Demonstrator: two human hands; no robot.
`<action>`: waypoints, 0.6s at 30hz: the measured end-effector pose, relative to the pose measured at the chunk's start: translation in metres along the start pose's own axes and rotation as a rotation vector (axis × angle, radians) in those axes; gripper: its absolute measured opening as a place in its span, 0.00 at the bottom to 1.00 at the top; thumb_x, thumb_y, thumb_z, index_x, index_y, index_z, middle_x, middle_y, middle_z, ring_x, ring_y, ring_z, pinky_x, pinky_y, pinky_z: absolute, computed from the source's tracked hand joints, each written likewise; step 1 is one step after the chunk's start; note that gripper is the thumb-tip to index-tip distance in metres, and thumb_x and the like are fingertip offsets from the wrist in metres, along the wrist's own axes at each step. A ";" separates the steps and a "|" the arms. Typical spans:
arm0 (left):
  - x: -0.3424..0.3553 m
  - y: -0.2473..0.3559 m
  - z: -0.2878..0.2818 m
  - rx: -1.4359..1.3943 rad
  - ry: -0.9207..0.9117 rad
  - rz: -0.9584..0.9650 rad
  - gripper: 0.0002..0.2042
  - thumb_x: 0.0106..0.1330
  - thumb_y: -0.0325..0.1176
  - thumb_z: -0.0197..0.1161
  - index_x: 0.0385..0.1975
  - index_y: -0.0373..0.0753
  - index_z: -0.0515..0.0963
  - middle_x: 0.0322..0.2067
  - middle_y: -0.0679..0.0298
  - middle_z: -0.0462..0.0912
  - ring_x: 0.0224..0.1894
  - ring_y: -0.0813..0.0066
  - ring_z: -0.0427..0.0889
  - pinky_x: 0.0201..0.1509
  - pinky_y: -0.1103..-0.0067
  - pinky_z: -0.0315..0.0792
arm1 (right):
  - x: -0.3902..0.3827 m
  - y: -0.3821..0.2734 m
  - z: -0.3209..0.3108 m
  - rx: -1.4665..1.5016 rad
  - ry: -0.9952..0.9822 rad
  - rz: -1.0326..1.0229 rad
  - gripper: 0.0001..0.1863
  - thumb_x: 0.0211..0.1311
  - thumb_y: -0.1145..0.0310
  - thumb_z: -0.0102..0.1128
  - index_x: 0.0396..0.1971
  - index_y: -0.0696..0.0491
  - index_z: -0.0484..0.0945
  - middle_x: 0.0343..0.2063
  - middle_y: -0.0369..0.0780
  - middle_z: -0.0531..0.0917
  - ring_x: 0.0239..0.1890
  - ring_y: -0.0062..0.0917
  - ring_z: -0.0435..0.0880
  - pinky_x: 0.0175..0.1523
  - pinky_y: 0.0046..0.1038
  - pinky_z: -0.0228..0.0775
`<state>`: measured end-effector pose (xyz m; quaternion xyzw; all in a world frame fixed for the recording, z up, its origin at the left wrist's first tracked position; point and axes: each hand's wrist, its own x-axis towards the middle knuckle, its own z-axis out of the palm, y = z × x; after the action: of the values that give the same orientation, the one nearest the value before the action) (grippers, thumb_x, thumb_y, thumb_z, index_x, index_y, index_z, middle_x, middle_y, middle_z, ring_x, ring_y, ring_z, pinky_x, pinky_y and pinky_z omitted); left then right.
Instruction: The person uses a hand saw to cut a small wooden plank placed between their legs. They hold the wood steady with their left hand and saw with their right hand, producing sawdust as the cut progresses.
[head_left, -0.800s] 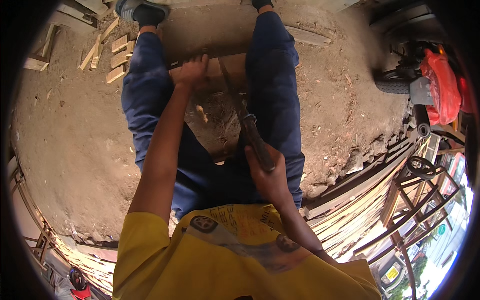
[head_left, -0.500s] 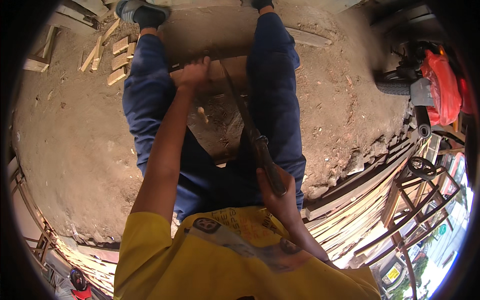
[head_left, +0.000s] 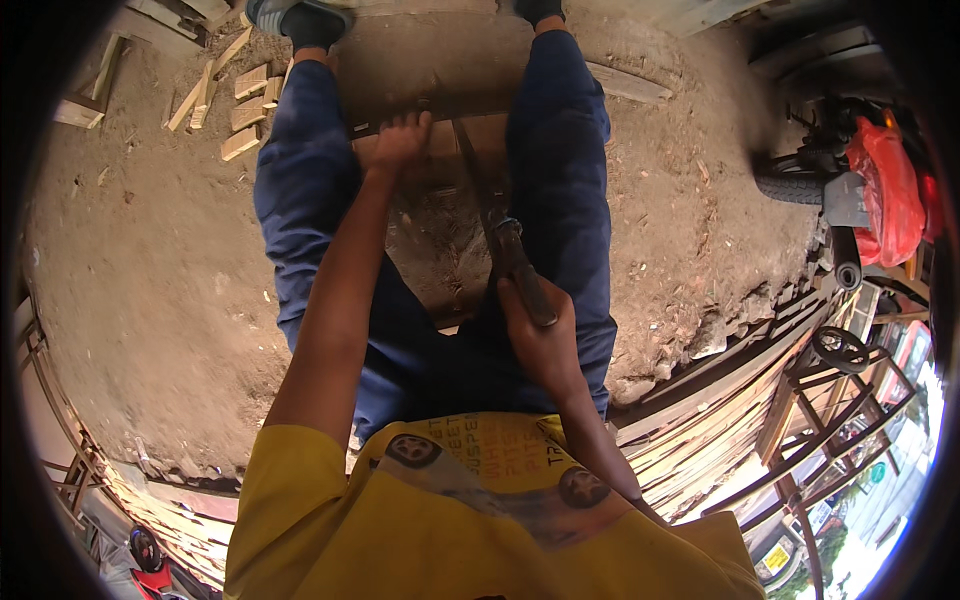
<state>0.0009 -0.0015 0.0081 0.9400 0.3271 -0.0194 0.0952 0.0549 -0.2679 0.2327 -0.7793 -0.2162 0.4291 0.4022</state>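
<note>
A brown wooden board [head_left: 487,133] lies crosswise between my lower legs. My left hand [head_left: 398,143] grips it from above near its left part, fingers over the far edge. Slanting from the board back toward me is a handsaw [head_left: 477,170] with a dark, narrow blade. My right hand [head_left: 541,335] is closed around its dark handle [head_left: 522,272], above my lap. The blade's far end meets the board to the right of my left hand. Whether it sits in a cut, I cannot tell.
Several short wood blocks [head_left: 247,112] and thin sticks [head_left: 203,92] lie on the dirt floor at far left. A plank [head_left: 630,83] lies beyond my right leg. Long timber strips [head_left: 700,440] are stacked at right, below a motorcycle tyre [head_left: 790,186] and a red plastic bag [head_left: 886,190].
My right hand has pushed the saw forward, away from my body, so its handle is farther up. My left hand keeps its place on the board. A light wood chip between my legs no longer shows.
</note>
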 end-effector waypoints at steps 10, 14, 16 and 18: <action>-0.001 0.001 0.005 -0.018 -0.041 -0.024 0.32 0.47 0.41 0.71 0.49 0.38 0.61 0.45 0.52 0.75 0.50 0.52 0.76 0.52 0.62 0.70 | 0.014 0.004 0.008 -0.031 0.001 -0.067 0.07 0.63 0.71 0.58 0.33 0.61 0.78 0.17 0.31 0.72 0.21 0.09 0.66 0.24 0.20 0.57; 0.000 -0.004 0.003 -0.004 -0.036 0.007 0.32 0.47 0.41 0.71 0.50 0.38 0.61 0.45 0.51 0.75 0.50 0.52 0.76 0.52 0.61 0.70 | -0.021 0.003 0.000 -0.048 0.008 -0.089 0.07 0.61 0.73 0.58 0.29 0.63 0.75 0.17 0.40 0.77 0.22 0.15 0.72 0.27 0.25 0.66; 0.001 0.001 -0.006 0.010 -0.055 -0.023 0.32 0.48 0.40 0.71 0.50 0.38 0.62 0.45 0.51 0.75 0.50 0.52 0.76 0.52 0.61 0.71 | -0.058 0.008 -0.018 -0.112 0.082 -0.121 0.08 0.61 0.72 0.58 0.28 0.63 0.74 0.17 0.40 0.77 0.22 0.16 0.73 0.27 0.26 0.66; 0.000 0.005 -0.007 0.025 -0.058 -0.025 0.31 0.48 0.40 0.70 0.50 0.38 0.62 0.45 0.51 0.75 0.49 0.52 0.76 0.51 0.61 0.71 | -0.047 0.001 -0.019 -0.100 0.040 -0.113 0.08 0.61 0.72 0.57 0.30 0.63 0.76 0.18 0.40 0.78 0.23 0.16 0.74 0.28 0.27 0.67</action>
<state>0.0042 -0.0039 0.0156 0.9361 0.3355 -0.0520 0.0924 0.0462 -0.3090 0.2605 -0.7934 -0.2728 0.3786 0.3908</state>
